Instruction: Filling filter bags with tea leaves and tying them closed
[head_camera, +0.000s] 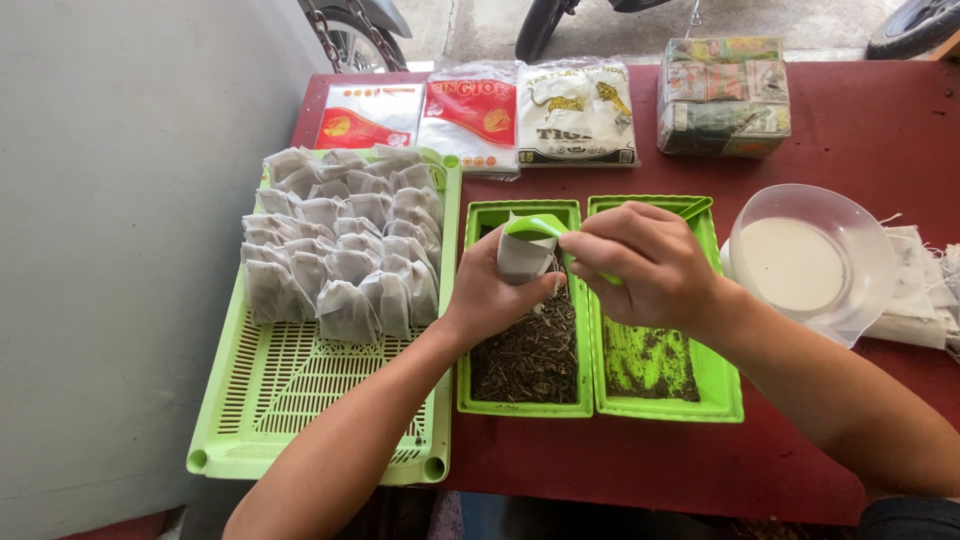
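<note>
My left hand (490, 298) holds a small white filter bag (524, 258) upright over a green tray (520, 408) of dark dried leaves. My right hand (645, 265) grips a green scoop (540, 226) whose bowl is tipped into the bag's open top. A second green tray (725, 395), almost bare with a few dark crumbs, lies under my right wrist. To the left, a large light-green slotted tray (300, 400) carries several filled white bags (340, 245) in rows at its far end.
A clear plastic bowl (812, 260) with a white inside stands at the right, beside a pile of flat white bags (925, 290). Three sealed packets (480, 115) and a wrapped block of boxes (722, 95) line the far edge of the dark red table (860, 140). A grey wall (110, 250) runs along the left.
</note>
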